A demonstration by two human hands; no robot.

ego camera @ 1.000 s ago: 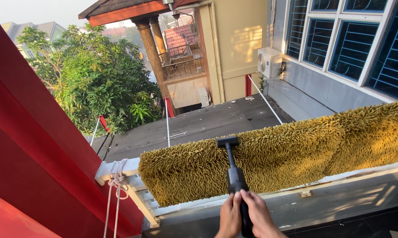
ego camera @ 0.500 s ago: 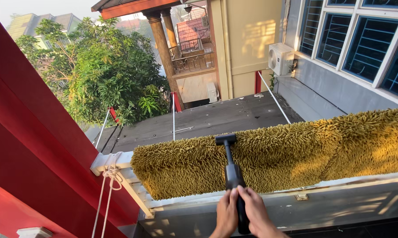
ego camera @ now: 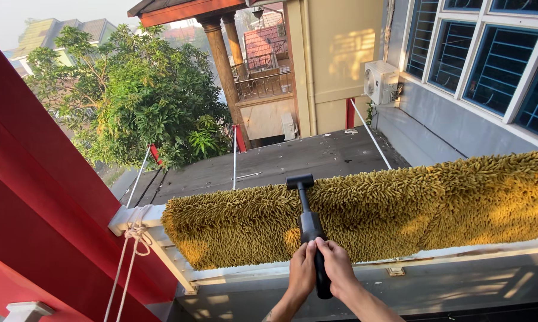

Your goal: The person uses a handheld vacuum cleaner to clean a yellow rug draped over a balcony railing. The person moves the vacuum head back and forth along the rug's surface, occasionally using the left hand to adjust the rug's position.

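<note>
While both hands grip, bottom centre of frame:
Left hand point(ego camera: 301, 271): fingers clamped on vacuum handle.
Right hand point(ego camera: 335, 268): clamped likewise, touching the left.
Vacuum point(ego camera: 309, 229): long axis runs up-frame from fingers; nozzle point(ego camera: 300, 181) on top edge of shaggy yellow rug point(ego camera: 400, 209).
Rug: draped over railing point(ego camera: 179, 265), mid-frame.

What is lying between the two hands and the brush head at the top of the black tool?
In the head view, only the tool's own black shaft runs from the hands to the brush head, crossing the shaggy yellow rug.
</note>
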